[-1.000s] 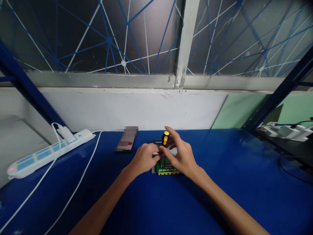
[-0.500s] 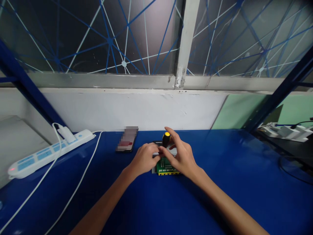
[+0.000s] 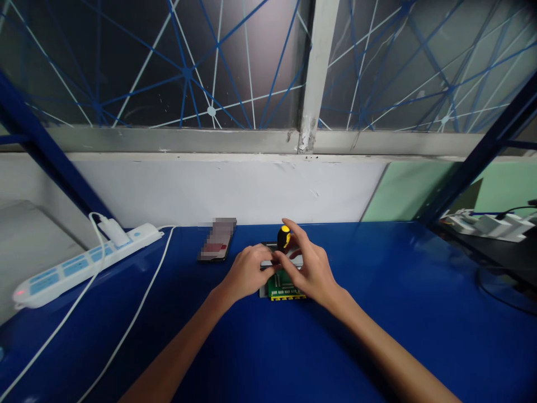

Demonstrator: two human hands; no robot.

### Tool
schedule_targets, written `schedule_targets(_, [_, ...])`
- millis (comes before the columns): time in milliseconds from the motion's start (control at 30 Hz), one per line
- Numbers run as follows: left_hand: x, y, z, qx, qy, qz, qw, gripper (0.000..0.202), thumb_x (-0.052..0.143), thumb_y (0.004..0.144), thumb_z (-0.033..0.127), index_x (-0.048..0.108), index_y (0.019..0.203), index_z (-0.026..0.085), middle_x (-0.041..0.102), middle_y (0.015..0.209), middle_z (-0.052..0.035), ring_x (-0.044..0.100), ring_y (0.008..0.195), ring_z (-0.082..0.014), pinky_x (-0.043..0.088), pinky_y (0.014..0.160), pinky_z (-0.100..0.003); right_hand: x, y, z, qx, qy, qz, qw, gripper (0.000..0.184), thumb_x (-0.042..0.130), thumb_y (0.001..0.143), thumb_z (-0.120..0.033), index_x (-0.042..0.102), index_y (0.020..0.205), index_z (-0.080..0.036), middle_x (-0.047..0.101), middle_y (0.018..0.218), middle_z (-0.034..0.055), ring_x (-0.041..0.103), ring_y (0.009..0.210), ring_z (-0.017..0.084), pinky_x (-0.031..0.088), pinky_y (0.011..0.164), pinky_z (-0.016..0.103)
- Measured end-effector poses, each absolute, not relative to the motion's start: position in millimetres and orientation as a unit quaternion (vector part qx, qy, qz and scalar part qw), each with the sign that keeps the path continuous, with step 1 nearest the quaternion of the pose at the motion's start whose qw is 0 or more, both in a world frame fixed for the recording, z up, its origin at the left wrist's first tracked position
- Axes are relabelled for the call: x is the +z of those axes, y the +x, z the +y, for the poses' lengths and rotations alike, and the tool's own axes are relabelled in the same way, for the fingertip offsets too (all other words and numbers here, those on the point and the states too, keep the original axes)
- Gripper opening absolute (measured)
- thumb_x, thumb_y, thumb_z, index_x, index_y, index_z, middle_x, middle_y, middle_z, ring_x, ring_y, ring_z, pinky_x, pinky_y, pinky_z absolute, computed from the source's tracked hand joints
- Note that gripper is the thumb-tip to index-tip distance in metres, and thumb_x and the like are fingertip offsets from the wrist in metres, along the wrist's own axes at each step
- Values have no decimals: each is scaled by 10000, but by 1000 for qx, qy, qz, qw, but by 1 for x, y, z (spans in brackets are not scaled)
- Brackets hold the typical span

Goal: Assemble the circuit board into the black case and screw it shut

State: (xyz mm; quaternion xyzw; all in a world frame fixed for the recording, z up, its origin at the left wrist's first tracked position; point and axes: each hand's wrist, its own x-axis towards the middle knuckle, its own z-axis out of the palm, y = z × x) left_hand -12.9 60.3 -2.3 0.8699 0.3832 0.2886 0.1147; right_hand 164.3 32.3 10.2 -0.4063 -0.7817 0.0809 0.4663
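Note:
A green circuit board (image 3: 282,289) with a yellow front edge lies on the blue table (image 3: 377,313). My right hand (image 3: 308,267) is closed round a screwdriver with a black and yellow handle (image 3: 284,237), standing upright over the board. My left hand (image 3: 247,271) is curled with its fingers pinched at the board's far left part, right beside the screwdriver's shaft. What those fingertips pinch is hidden.
A dark phone (image 3: 216,245) lies left of the hands near the wall. A white power strip (image 3: 79,263) with a plugged charger and white cables (image 3: 130,324) sits at the far left. Grey devices and black cables (image 3: 490,224) rest on a bench to the right.
The screwdriver handle has turned slightly in my right hand; its yellow marking shows differently. Both hands stay at the board.

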Motion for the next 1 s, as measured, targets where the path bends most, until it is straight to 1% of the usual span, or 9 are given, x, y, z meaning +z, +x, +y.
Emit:
schedule_targets(133, [-2, -13, 60, 288, 869, 381, 130, 129, 597, 842, 126, 702, 793, 181, 709, 886, -45, 646, 836, -194, 471, 765, -301, 11, 165, 32, 78, -406, -782, 467, 591, 498, 908, -310, 295, 1455, -216, 649, 913, 38, 643, 753, 175, 523, 674, 303])
schedule_targets(333, [1, -12, 58, 268, 877, 385, 108, 138, 596, 826, 106, 702, 800, 190, 707, 852, -27, 635, 797, -183, 452, 725, -292, 10, 165, 32, 89, -400, -785, 465, 587, 464, 921, -283, 264, 1470, -228, 645, 939, 44, 644, 732, 167, 527, 690, 307])
schedule_targets(500, [-2, -12, 59, 281, 870, 391, 109, 121, 607, 833, 147, 696, 761, 187, 712, 846, -37, 643, 805, -190, 459, 741, -303, 11, 165, 32, 76, -410, -782, 462, 584, 510, 915, -314, 297, 1451, -224, 656, 884, 27, 642, 714, 166, 519, 664, 296])
schedule_targets(633, [-2, -13, 59, 270, 872, 392, 116, 145, 570, 834, 113, 687, 787, 183, 711, 864, -39, 653, 818, -193, 452, 748, -306, 11, 165, 32, 69, -408, -782, 465, 608, 512, 905, -332, 292, 1457, -208, 655, 919, 43, 646, 737, 174, 524, 672, 303])
schedule_targets(767, [0, -12, 58, 261, 878, 390, 97, 134, 580, 846, 142, 698, 814, 197, 708, 838, -29, 640, 808, -193, 439, 722, -301, 9, 165, 33, 83, -414, -782, 459, 591, 463, 918, -305, 271, 1468, -205, 654, 945, 53, 652, 732, 177, 527, 679, 320])
schedule_targets(900, [2, -11, 57, 266, 875, 394, 96, 139, 580, 857, 154, 694, 785, 189, 708, 806, -29, 638, 771, -191, 437, 694, -297, 10, 165, 33, 82, -415, -779, 462, 580, 472, 922, -310, 285, 1462, -217, 659, 938, 52, 657, 762, 184, 529, 689, 322])
schedule_targets(1000, [3, -11, 56, 261, 871, 403, 107, 141, 563, 870, 162, 688, 806, 181, 717, 833, -32, 656, 768, -190, 438, 695, -297, 10, 165, 32, 79, -415, -782, 459, 590, 477, 919, -308, 279, 1468, -224, 651, 936, 50, 656, 790, 190, 531, 690, 319])
